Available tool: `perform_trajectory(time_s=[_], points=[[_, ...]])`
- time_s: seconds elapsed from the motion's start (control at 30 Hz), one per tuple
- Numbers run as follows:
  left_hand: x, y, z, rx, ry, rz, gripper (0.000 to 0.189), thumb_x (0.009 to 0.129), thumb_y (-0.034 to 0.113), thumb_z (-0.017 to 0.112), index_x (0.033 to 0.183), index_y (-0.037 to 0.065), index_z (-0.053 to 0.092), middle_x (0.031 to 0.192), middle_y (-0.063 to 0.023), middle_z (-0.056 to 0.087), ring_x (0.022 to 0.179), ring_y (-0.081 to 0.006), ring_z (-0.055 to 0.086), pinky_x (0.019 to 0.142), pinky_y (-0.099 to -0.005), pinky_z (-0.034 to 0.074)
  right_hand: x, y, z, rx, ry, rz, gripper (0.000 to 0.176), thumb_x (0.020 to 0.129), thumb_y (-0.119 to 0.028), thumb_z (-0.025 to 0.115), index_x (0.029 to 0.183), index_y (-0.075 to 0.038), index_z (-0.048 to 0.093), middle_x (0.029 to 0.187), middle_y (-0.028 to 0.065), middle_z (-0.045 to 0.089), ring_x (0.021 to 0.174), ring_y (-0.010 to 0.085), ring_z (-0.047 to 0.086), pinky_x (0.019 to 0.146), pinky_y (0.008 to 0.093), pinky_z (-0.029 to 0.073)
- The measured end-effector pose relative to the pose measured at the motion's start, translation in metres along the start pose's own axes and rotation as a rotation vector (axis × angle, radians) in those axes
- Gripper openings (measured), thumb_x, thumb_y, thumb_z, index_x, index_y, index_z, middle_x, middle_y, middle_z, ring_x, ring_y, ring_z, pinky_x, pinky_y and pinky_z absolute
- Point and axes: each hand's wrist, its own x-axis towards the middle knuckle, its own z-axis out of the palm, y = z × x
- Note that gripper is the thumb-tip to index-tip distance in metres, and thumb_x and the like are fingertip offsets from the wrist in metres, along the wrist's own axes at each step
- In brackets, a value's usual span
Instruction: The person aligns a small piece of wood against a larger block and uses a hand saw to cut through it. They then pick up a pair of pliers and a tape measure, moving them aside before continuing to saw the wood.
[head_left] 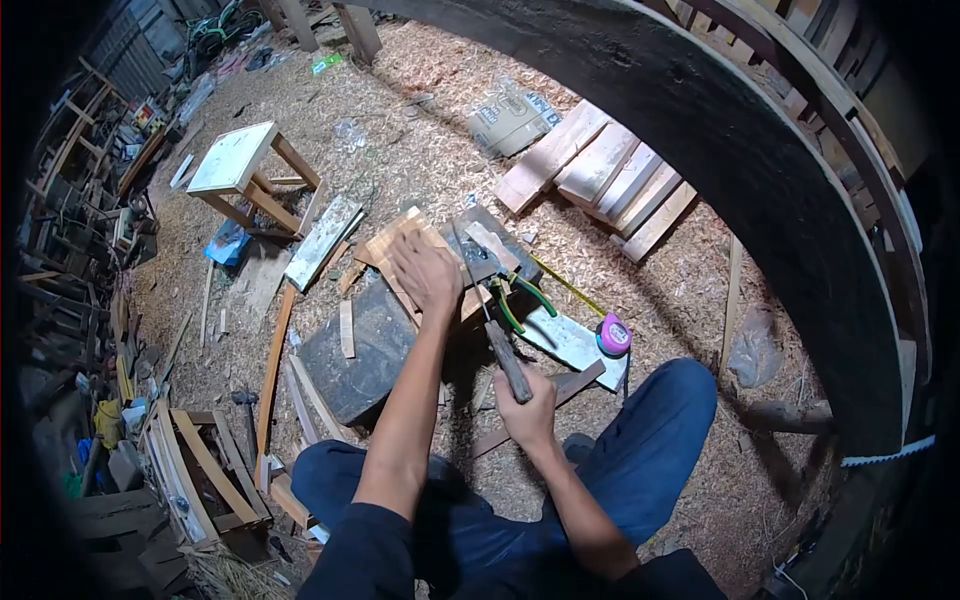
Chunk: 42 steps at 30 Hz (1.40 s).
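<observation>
My left hand point(424, 275) lies flat with its fingers spread on a light wooden piece point(396, 236), on top of a dark block. My right hand point(527, 405) is closed round the handle of a long thin tool point(508, 360); its narrow shaft points up and away beside the wooden piece. The tool's exact kind cannot be made out. Just right of the shaft, green-handled pliers point(530, 297) rest with their handles apart. A pink tape measure point(613, 334) sits farther right on a pale board point(565, 342), its yellow tape stretched toward the upper left.
A small wooden stool point(232, 160) stands at the upper left. Stacked planks point(600, 165) and a cardboard box point(512, 120) lie ahead on the shavings. A large dark curved beam point(740, 130) arches across the right. A hammer point(244, 398) and a slatted frame point(205, 460) are at left.
</observation>
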Motion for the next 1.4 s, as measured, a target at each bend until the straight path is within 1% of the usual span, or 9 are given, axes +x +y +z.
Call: perform_trajectory(time_s=[0.07, 0.17, 0.3, 0.53, 0.7, 0.87, 1.03, 1.27, 1.4], points=[[-0.001, -0.007, 0.007, -0.026, 0.031, 0.15, 0.047, 0.084, 0.018, 0.053, 0.127, -0.001, 0.051, 0.131, -0.0195, 0.05, 0.127, -0.0343, 0.042, 0.108, -0.0446, 0.031, 0.013, 0.008, 0.01, -0.011, -0.015, -0.001, 0.024, 0.086, -0.016, 0.065, 0.072, 0.001, 0.056, 0.055, 0.0155, 0.049, 0.047, 0.0276, 0.048, 0.05, 0.0398, 0.037], [0.0, -0.007, 0.009, -0.023, 0.003, 0.134, 0.05, 0.084, 0.018, 0.052, 0.13, -0.002, 0.049, 0.135, -0.0197, 0.048, 0.13, -0.0341, 0.041, 0.109, -0.0451, 0.03, 0.046, -0.002, 0.021, -0.011, -0.052, 0.065, 0.022, 0.086, -0.014, 0.063, 0.072, 0.0, 0.056, 0.057, 0.0153, 0.049, 0.049, 0.028, 0.054, 0.051, 0.0402, 0.038], [0.001, -0.004, 0.011, -0.039, 0.01, 0.101, 0.051, 0.084, 0.019, 0.052, 0.131, -0.002, 0.048, 0.136, -0.0193, 0.048, 0.131, -0.0338, 0.041, 0.109, -0.045, 0.029, -0.001, 0.008, 0.011, -0.01, -0.024, -0.003, 0.015, 0.086, -0.009, 0.063, 0.075, 0.0, 0.06, 0.058, 0.0133, 0.052, 0.049, 0.0225, 0.055, 0.05, 0.0364, 0.041], [-0.003, -0.006, 0.011, -0.007, -0.027, 0.119, 0.053, 0.084, 0.02, 0.054, 0.132, -0.001, 0.048, 0.136, -0.0188, 0.047, 0.131, -0.0337, 0.039, 0.11, -0.0451, 0.029, 0.032, -0.002, 0.033, -0.034, -0.013, -0.002, 0.019, 0.085, -0.01, 0.064, 0.072, 0.001, 0.056, 0.056, 0.0173, 0.05, 0.049, 0.0275, 0.053, 0.05, 0.038, 0.04], [0.001, -0.005, 0.011, -0.031, -0.007, 0.126, 0.054, 0.084, 0.018, 0.054, 0.133, -0.003, 0.047, 0.135, -0.0197, 0.048, 0.131, -0.0348, 0.04, 0.111, -0.0454, 0.027, -0.019, -0.004, 0.002, -0.014, 0.014, -0.016, 0.016, 0.086, -0.011, 0.062, 0.075, 0.0, 0.059, 0.056, 0.0161, 0.049, 0.046, 0.0238, 0.05, 0.048, 0.0365, 0.038], [-0.002, -0.009, 0.015, -0.017, 0.015, 0.162, 0.054, 0.084, 0.02, 0.054, 0.133, -0.002, 0.046, 0.136, -0.0193, 0.047, 0.132, -0.0348, 0.039, 0.112, -0.0454, 0.026, 0.029, -0.002, 0.027, -0.074, -0.015, -0.005, 0.018, 0.085, -0.011, 0.064, 0.072, 0.0, 0.056, 0.057, 0.0166, 0.048, 0.047, 0.0275, 0.048, 0.049, 0.0374, 0.038], [0.003, -0.007, 0.018, -0.025, -0.025, 0.135, 0.054, 0.084, 0.022, 0.054, 0.133, -0.002, 0.046, 0.137, -0.0189, 0.046, 0.132, -0.0346, 0.039, 0.112, -0.0464, 0.025, -0.026, -0.009, -0.004, 0.0, 0.011, 0.046, 0.018, 0.084, -0.011, 0.065, 0.072, 0.0, 0.057, 0.057, 0.015, 0.051, 0.048, 0.024, 0.05, 0.049, 0.0367, 0.04], [0.002, -0.01, 0.014, -0.038, -0.089, 0.123, 0.058, 0.086, 0.026, 0.056, 0.135, -0.002, 0.044, 0.14, -0.0208, 0.043, 0.134, -0.0373, 0.036, 0.114, -0.0471, 0.023, 0.029, -0.003, 0.034, -0.017, -0.007, -0.017, 0.017, 0.084, -0.01, 0.065, 0.074, 0.001, 0.057, 0.055, 0.0155, 0.049, 0.047, 0.0284, 0.051, 0.05, 0.0377, 0.04], [0.005, -0.006, 0.016, -0.05, -0.076, 0.114, 0.059, 0.086, 0.026, 0.057, 0.137, -0.001, 0.043, 0.141, -0.021, 0.044, 0.135, -0.0373, 0.036, 0.115, -0.0473, 0.022, -0.015, 0.003, 0.006, 0.006, -0.008, 0.036, 0.014, 0.083, -0.009, 0.065, 0.075, 0.002, 0.059, 0.054, 0.0138, 0.048, 0.048, 0.0203, 0.053, 0.05, 0.0361, 0.04]])
